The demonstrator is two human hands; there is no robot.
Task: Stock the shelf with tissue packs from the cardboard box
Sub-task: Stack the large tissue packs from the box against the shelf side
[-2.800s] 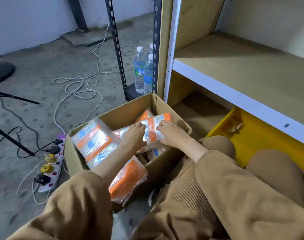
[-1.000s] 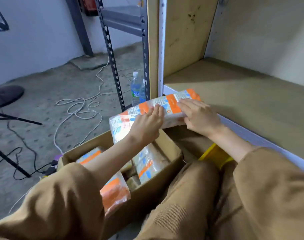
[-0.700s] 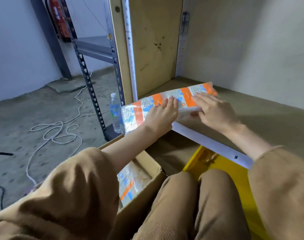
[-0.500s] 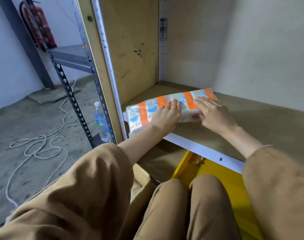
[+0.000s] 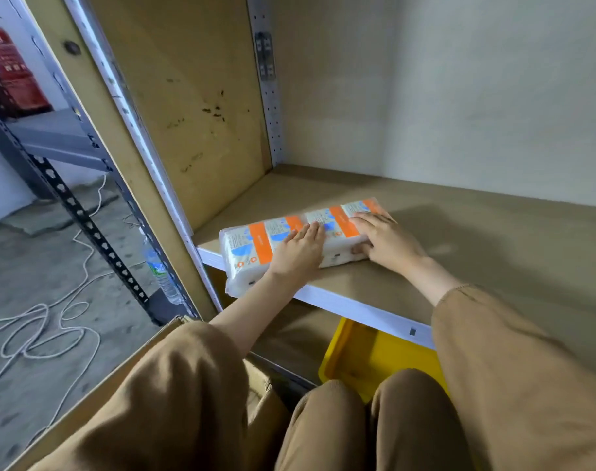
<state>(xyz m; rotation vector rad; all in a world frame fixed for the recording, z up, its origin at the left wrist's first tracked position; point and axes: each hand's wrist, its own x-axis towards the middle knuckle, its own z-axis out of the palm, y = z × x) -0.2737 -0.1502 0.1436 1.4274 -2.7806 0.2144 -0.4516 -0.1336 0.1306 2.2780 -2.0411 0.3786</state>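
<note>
The tissue pack [image 5: 286, 237] lies lengthwise on the shelf board [image 5: 476, 253], at the board's left front corner. Its near left end juts out past the board's white front rail [image 5: 357, 309], and its far end points toward the back of the board.

The left hand [image 5: 298, 254] lies flat on top of the pack, fingers straight and held together; its thumb is hidden. The right hand [image 5: 386, 241] rests on the pack's far half with fingers laid over the top and the thumb tucked against the near side face, so the pack sits clasped between thumb and fingers.

At the left end of the board stands a stained wooden side panel [image 5: 194, 96], just beside the pack. The rest of the board, to the right and behind, is bare wood up to the pale back wall.

Under the board sits a yellow bin [image 5: 354, 355], partly covered by the person's knees. Below and left of the board, a strip of the cardboard box [image 5: 154, 339] shows – the left sleeve hides most of it. Further left of the board are a dark slotted upright [image 5: 86, 226], a water bottle [image 5: 159, 270] at its foot, and a white cable [image 5: 45, 321] looped on the concrete floor.
</note>
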